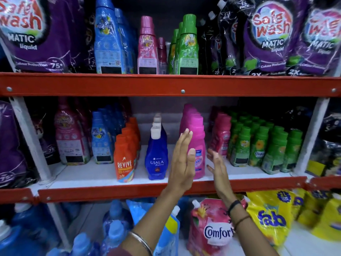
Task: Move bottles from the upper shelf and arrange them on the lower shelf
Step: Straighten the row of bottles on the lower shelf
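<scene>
On the upper shelf stand blue bottles, a pink bottle and green bottles. The lower shelf holds rows of bottles: orange Revive, dark blue Ujala, and a bright pink row whose front bottle stands between my hands. My left hand is flat and open against that bottle's left side. My right hand is open just to its right, fingers spread, holding nothing.
Purple Safe Wash pouches flank the upper bottles on both sides. Small pink bottles and green bottles fill the lower shelf's right part. Below are a Comfort pouch, yellow Fab bags and blue jugs.
</scene>
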`<state>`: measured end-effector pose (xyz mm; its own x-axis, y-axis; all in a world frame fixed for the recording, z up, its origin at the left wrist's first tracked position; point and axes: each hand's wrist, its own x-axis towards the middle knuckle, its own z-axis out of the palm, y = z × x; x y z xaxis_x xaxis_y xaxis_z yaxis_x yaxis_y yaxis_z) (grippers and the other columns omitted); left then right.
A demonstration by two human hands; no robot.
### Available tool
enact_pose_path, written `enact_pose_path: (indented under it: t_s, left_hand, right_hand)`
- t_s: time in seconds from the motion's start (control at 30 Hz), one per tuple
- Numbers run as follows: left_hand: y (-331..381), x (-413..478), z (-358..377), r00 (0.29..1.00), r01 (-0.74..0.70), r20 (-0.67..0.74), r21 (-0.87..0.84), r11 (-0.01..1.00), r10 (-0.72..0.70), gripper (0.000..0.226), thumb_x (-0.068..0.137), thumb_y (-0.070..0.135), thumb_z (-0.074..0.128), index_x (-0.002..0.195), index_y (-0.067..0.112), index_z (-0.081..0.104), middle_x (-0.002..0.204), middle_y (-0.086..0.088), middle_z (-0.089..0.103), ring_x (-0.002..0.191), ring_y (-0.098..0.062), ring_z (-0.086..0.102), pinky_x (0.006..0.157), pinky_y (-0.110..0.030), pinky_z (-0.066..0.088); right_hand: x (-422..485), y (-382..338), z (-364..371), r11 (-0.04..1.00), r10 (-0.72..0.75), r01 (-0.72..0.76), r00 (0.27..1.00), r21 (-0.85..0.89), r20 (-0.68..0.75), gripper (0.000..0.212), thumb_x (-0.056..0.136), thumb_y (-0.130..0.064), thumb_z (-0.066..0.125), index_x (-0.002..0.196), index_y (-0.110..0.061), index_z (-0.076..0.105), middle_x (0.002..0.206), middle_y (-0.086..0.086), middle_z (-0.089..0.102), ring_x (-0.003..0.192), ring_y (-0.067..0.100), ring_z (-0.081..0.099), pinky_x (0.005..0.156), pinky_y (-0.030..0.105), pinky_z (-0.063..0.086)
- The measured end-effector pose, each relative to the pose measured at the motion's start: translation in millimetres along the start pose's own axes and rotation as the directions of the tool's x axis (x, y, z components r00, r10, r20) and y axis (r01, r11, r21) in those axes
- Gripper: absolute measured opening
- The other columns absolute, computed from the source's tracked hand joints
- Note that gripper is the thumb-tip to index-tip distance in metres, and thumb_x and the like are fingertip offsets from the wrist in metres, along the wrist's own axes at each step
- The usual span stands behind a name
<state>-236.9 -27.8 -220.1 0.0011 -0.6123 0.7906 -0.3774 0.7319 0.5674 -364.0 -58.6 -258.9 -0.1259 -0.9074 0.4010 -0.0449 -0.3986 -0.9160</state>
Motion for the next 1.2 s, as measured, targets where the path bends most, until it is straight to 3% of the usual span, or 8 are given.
enact_pose_path:
  t_s: [0.1,0.2,0.33,0.47,0.83,0.93,1.07,1.2]
  left_hand:
    - [-10,-11,17,0.977,0.214,-0.006,-0.055,0.975,-0.215,0.053,0.095,0.053,0.018,0.144,0.034,0.026,0.157,0.012,0.023,0.143,0.008,0.01,0.117,-0.013,0.006]
    - [-19,-16,24,0.918,0.397,0.027,-0.113,0.911,-0.396,0.045,0.096,0.054,0.016,0.139,0.045,0.023,0.156,0.013,0.022,0.142,0.006,0.012,0.12,-0.026,0.01]
    - [-16,-11,22,0.865,0.498,0.038,-0.175,0.849,-0.5,0.042,0.102,0.046,0.012,0.14,0.042,0.03,0.146,0.018,0.032,0.137,-0.001,0.029,0.116,-0.025,0.022]
    - [-9,-5,14,0.822,0.57,0.067,-0.121,0.813,-0.566,0.048,0.104,0.038,0.008,0.145,0.033,0.034,0.153,0.007,0.032,0.139,-0.007,0.025,0.11,-0.022,0.018]
    - [-21,-3,15,0.819,0.574,0.109,-0.115,0.811,-0.564,0.048,0.101,0.044,0.004,0.143,0.043,0.029,0.156,0.003,0.03,0.143,-0.021,0.028,0.116,-0.041,0.024]
    - [-20,-7,14,0.834,0.551,0.095,-0.142,0.822,-0.543,0.046,0.1,0.049,0.008,0.139,0.046,0.031,0.152,0.009,0.033,0.142,-0.015,0.03,0.114,-0.03,0.025]
    - [-13,-20,6,0.933,0.316,-0.111,-0.195,0.928,-0.341,0.063,0.083,0.081,0.014,0.129,0.049,0.042,0.138,0.033,0.037,0.133,0.011,0.031,0.107,-0.008,0.024]
    - [-30,-31,-1,0.934,0.12,-0.326,-0.09,0.989,-0.143,0.054,0.098,0.059,0.022,0.132,0.029,0.051,0.141,0.0,0.049,0.135,-0.016,0.04,0.114,-0.036,0.031]
  right_hand:
    - [4,-1,-2,0.996,0.045,-0.048,0.998,0.07,0.044,0.066,0.086,-0.066,0.026,0.136,-0.025,0.043,0.147,0.004,0.043,0.132,0.013,0.043,0.106,0.036,0.039]
    - [10,1,-2,0.99,0.083,-0.093,0.992,0.109,0.097,0.076,0.081,-0.076,0.029,0.139,-0.027,0.043,0.147,0.004,0.045,0.133,0.018,0.045,0.106,0.037,0.04]
    - [13,1,-2,0.991,0.094,-0.106,0.987,0.087,0.129,0.059,0.078,-0.078,0.031,0.123,-0.045,0.049,0.137,0.001,0.054,0.124,0.017,0.054,0.099,0.033,0.047]
    - [12,0,-4,0.99,0.091,-0.103,0.989,0.101,0.113,0.056,0.082,-0.067,0.027,0.126,-0.039,0.048,0.134,0.0,0.054,0.12,0.019,0.055,0.085,0.021,0.047]
    - [8,-3,-7,0.991,0.067,-0.075,0.995,0.106,0.078,0.064,0.084,-0.064,0.025,0.131,-0.03,0.05,0.136,0.004,0.053,0.122,0.022,0.054,0.092,0.026,0.046]
    - [4,-1,-5,0.994,0.05,-0.056,0.997,0.094,0.061,0.062,0.086,-0.064,0.023,0.131,-0.031,0.048,0.142,0.005,0.05,0.129,0.02,0.049,0.098,0.03,0.043]
    - [-18,-2,11,0.986,-0.164,0.159,0.981,-0.052,-0.108,0.058,0.091,-0.063,0.023,0.13,-0.03,0.049,0.132,-0.011,0.049,0.127,-0.007,0.036,0.108,0.016,0.029]
    - [-34,-8,30,0.945,-0.322,0.321,0.946,-0.058,-0.026,0.054,0.091,-0.062,0.027,0.124,-0.03,0.055,0.128,-0.02,0.051,0.126,0.0,0.042,0.107,0.016,0.028]
